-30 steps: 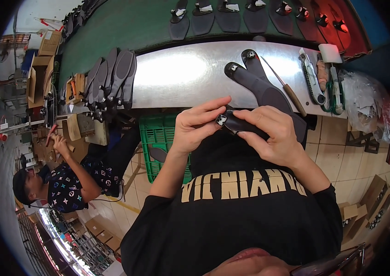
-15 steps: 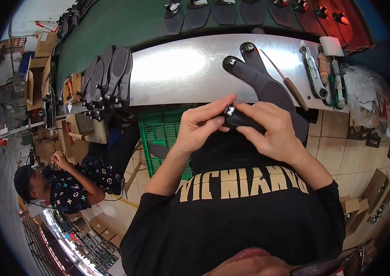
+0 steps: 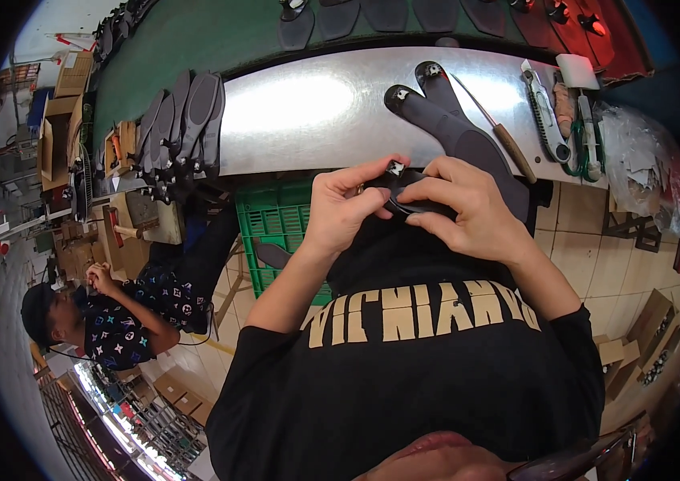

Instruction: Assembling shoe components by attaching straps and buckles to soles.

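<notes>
Close to my body, at the near edge of the metal worktop, both hands hold a dark shoe sole (image 3: 411,179) with a black heel end and a small pale, shiny patch on its tip. My left hand (image 3: 338,212) pinches the heel end between thumb and fingers. My right hand (image 3: 468,207) grips the black part from the other side, fingers bent over it. Much of the piece is hidden by the hands. Two similar dark soles (image 3: 468,143) lie overlapping on the worktop just beyond my right hand, their black heel ends pointing away from me.
A wooden-handled awl (image 3: 507,144), a utility knife (image 3: 546,120) and green-handled scissors (image 3: 588,148) lie at the right of the metal worktop (image 3: 292,112). Several soles (image 3: 184,120) are piled at left. Below stands a green crate (image 3: 276,220). A person (image 3: 127,321) sits at left.
The piece has turned in my hands, its pale tip now standing higher. My right fingers have shifted and bent more over the black part. The whole view has moved slightly.
</notes>
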Tool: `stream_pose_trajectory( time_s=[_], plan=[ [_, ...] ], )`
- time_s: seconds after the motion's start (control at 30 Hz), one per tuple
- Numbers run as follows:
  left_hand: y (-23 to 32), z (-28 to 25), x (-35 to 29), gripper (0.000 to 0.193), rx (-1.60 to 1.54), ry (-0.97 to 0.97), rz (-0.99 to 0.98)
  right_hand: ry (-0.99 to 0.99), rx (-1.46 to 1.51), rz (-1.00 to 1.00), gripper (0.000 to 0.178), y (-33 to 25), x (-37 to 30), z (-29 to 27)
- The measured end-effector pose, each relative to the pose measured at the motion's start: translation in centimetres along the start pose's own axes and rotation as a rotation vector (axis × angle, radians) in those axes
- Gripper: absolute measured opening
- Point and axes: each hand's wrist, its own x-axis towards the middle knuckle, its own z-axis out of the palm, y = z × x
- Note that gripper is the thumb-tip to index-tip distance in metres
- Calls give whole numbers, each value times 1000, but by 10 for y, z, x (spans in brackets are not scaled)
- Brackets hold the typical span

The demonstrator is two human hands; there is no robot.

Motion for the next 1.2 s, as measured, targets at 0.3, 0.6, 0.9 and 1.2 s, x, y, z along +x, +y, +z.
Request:
stream_pose_trajectory(
  time_s=[0.3,0.6,0.9,1.2],
  plan=[
    [2,8,3,38,3,61,18,79,81,86,25,3,-3,12],
    [16,2,3,39,-97,47,-147,217,-104,-85,22,6,-7,16],
    [18,-4,4,32,58,-118,-298,272,-148,-48,29,4,-15,17],
    [8,-3,6,22,298,-151,-209,230,-64,85,28,5,-19,23]
  ],
)
